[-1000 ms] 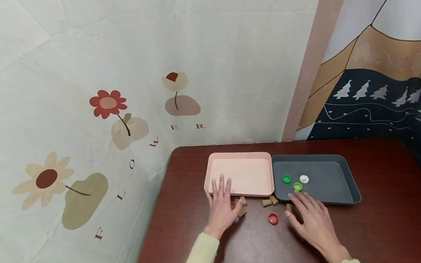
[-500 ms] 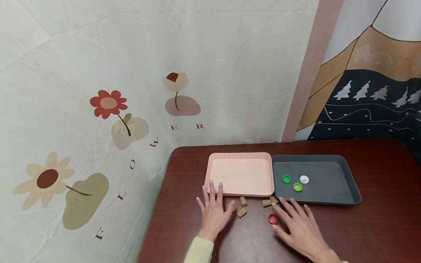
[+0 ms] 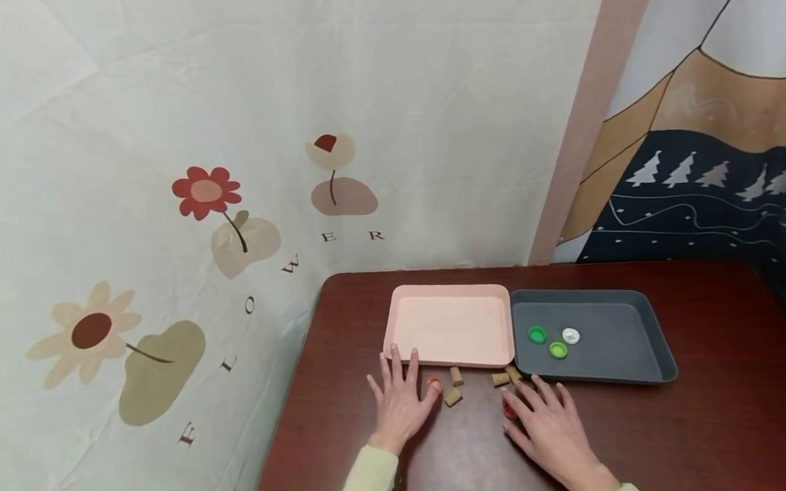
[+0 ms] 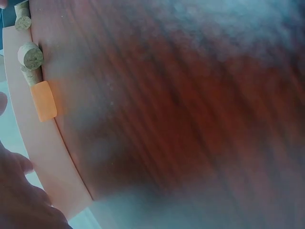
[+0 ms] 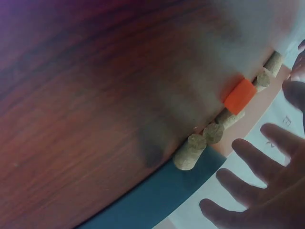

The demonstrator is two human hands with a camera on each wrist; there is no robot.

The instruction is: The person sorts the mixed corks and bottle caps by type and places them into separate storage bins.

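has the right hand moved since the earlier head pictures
Yes. In the head view, judged against the dark grey tray, the right hand has moved left and slightly back, closer to the red cap.

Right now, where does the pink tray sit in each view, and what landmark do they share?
Head: pink tray, below mid-height, slightly right of centre.
Left wrist: pink tray, a slanting band down the left side.
Right wrist: pink tray, a diagonal strip at right.
Shared landmark: corks, some close to its near edge.
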